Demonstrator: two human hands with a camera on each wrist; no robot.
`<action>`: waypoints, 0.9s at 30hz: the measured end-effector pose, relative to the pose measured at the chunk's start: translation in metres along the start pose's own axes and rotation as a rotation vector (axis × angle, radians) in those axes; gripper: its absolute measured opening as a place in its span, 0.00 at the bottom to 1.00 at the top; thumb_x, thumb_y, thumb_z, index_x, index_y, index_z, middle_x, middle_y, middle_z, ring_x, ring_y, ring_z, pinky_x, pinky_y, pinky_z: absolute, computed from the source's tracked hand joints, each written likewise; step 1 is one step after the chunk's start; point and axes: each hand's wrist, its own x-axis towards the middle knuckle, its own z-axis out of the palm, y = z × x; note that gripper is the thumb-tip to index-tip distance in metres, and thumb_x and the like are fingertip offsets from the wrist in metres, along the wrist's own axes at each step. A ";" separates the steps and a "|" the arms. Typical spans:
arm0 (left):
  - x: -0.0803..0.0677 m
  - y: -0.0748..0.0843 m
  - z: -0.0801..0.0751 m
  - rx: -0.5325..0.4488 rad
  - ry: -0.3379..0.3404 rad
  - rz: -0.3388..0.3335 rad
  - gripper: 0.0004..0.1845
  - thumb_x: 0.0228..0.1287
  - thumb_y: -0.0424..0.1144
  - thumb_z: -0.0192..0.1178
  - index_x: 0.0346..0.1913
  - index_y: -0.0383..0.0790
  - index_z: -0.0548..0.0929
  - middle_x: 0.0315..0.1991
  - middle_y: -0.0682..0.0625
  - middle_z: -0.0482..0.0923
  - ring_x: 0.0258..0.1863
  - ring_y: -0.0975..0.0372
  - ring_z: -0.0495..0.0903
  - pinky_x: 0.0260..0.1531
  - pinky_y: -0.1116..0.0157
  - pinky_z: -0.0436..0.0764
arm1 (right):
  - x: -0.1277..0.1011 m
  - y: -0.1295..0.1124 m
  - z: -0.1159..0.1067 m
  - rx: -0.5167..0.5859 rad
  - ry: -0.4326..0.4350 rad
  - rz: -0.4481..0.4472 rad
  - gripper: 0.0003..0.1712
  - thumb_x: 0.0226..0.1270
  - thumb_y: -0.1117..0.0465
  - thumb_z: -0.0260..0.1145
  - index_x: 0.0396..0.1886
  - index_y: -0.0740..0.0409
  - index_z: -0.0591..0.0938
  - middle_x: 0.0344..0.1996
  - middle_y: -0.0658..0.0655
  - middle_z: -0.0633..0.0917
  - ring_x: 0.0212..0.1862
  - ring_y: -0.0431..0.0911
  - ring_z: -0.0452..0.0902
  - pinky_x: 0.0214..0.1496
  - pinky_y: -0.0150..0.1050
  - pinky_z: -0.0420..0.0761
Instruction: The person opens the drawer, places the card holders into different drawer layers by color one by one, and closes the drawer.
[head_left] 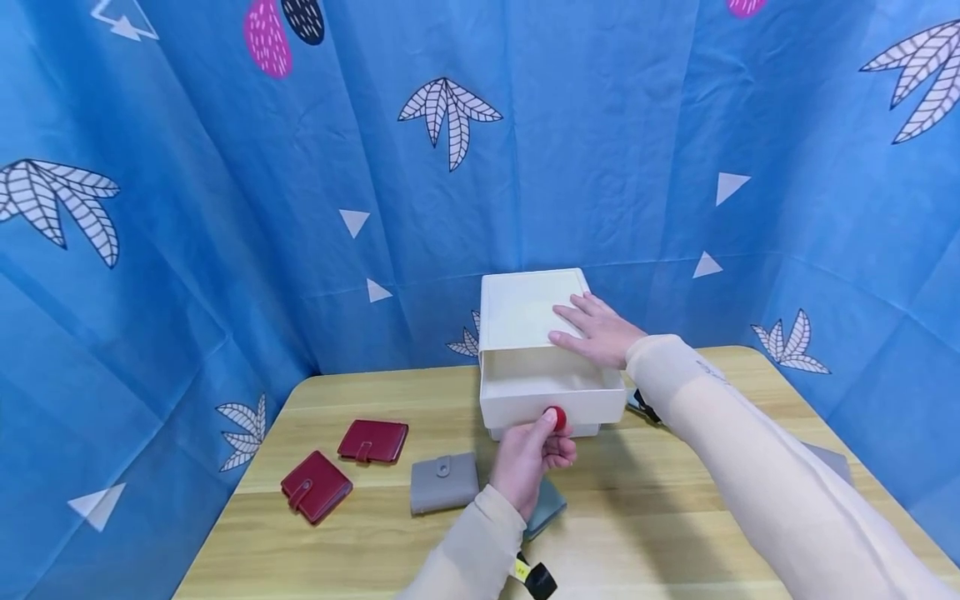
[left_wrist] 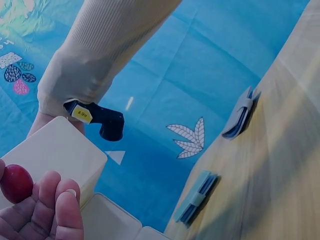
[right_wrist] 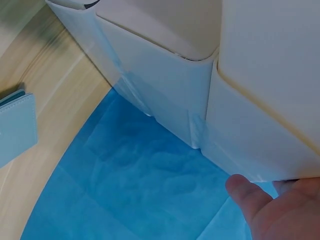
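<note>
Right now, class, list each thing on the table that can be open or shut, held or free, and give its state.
Drawer: pulled partly out of the white box.
Red knob: pinched by the left hand.
Right hand: flat on the box top.
Two red wallets: closed, lying free.
Grey wallet: closed, lying free.

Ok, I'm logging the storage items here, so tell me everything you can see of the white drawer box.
The drawer box is a cream-white, plastic-looking single-drawer unit with rounded corners, standing upright at the far edge of the wooden table against the blue curtain. Its drawer is pulled partly out and looks empty. A round red knob sits on the drawer front, pinched by the left hand. The right hand rests flat on the top, fingers straight.
</note>
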 end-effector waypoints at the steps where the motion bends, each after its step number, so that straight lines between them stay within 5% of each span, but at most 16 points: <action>1: -0.001 -0.001 0.000 0.001 -0.002 -0.003 0.23 0.68 0.50 0.57 0.34 0.30 0.84 0.24 0.46 0.81 0.24 0.60 0.79 0.29 0.68 0.80 | 0.000 0.001 0.000 -0.001 -0.001 0.001 0.46 0.67 0.27 0.44 0.77 0.47 0.54 0.76 0.60 0.46 0.76 0.58 0.30 0.71 0.64 0.42; 27: -0.031 -0.002 -0.008 0.050 -0.063 -0.011 0.23 0.69 0.50 0.56 0.34 0.28 0.84 0.23 0.47 0.81 0.23 0.60 0.81 0.28 0.69 0.80 | 0.002 0.001 0.004 0.004 0.024 0.009 0.47 0.65 0.25 0.43 0.77 0.45 0.55 0.76 0.59 0.47 0.76 0.57 0.31 0.70 0.65 0.42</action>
